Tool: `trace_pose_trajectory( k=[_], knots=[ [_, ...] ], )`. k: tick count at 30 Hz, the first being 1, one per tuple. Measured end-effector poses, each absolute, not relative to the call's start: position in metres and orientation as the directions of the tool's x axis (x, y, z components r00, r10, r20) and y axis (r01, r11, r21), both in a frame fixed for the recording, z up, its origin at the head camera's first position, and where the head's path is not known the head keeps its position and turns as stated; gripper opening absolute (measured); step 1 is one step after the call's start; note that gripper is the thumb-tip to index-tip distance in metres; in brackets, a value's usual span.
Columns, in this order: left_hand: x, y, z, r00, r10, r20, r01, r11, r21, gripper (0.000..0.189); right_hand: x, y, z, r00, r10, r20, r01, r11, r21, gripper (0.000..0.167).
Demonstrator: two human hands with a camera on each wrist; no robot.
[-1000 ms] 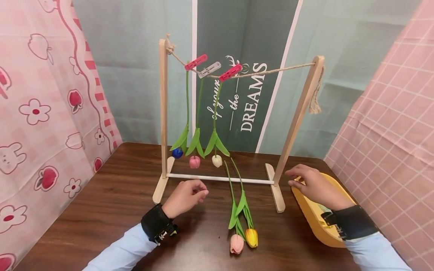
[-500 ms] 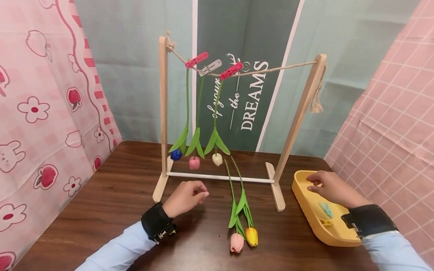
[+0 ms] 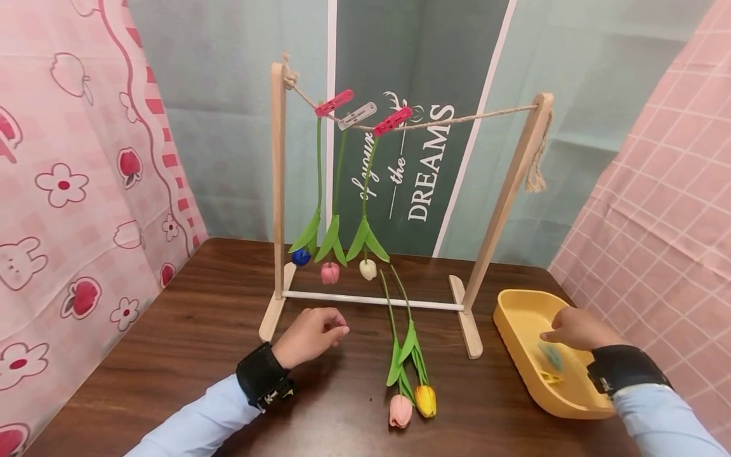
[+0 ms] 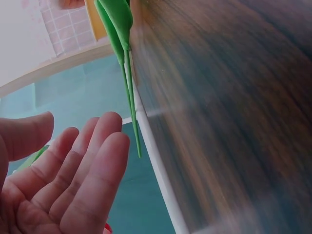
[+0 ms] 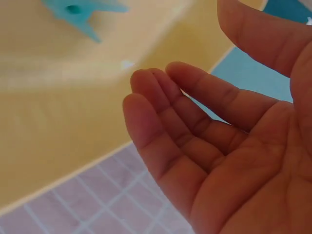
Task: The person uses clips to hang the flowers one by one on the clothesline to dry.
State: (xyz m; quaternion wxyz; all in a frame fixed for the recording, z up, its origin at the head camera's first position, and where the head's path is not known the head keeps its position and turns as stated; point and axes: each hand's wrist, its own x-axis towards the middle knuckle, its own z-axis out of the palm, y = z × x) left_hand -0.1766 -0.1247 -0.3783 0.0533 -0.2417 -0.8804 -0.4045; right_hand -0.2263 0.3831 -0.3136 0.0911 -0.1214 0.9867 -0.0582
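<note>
My right hand [image 3: 579, 330] is over the yellow tray [image 3: 516, 346], fingers loosely bent with nothing between them. Below it in the tray lie a teal clothespin [image 5: 78, 9] and a yellow clothespin [image 3: 551, 378]. My left hand [image 3: 311, 336] hovers near the table in front of the rack, relaxed and holding nothing. To its right, a pale pink tulip [image 3: 400, 411] and a yellow tulip [image 3: 425, 401] lie on the table. Blue [image 3: 301, 256], pink [image 3: 329, 273] and white [image 3: 368, 270] tulips hang head down from a rope [image 3: 468, 119], clipped by two red clothespins and a grey clothespin [image 3: 357, 116].
A wooden rack with a left post [image 3: 278, 184], a right post [image 3: 508, 197] and a white crossbar [image 3: 371, 299] stands across the table [image 3: 188, 355]. Its feet extend toward me. Patterned cloths border the left and right sides, with a printed curtain [image 3: 240, 127] behind.
My right hand has moved right and down, from beside the rack's right post to over the tray near the teal clothespin. The left hand has stayed nearly still.
</note>
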Motion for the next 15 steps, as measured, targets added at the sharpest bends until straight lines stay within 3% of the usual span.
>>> trace_pose_trajectory(
  k=[8, 15],
  knots=[
    [-0.177, -0.129, -0.382, -0.882, 0.382, 0.277, 0.457, 0.547, 0.701, 0.007, -0.227, 0.399, -0.334, -0.965, -0.197, -0.174, -0.161, 0.966, -0.205, 0.042],
    [-0.177, -0.131, -0.383, -0.888, 0.374, 0.267, 0.442, 0.539, 0.717, 0.008, -0.231, 0.407, -0.352, -0.958, -0.044, -0.282, 0.042, 0.956, -0.292, 0.058]
  ],
)
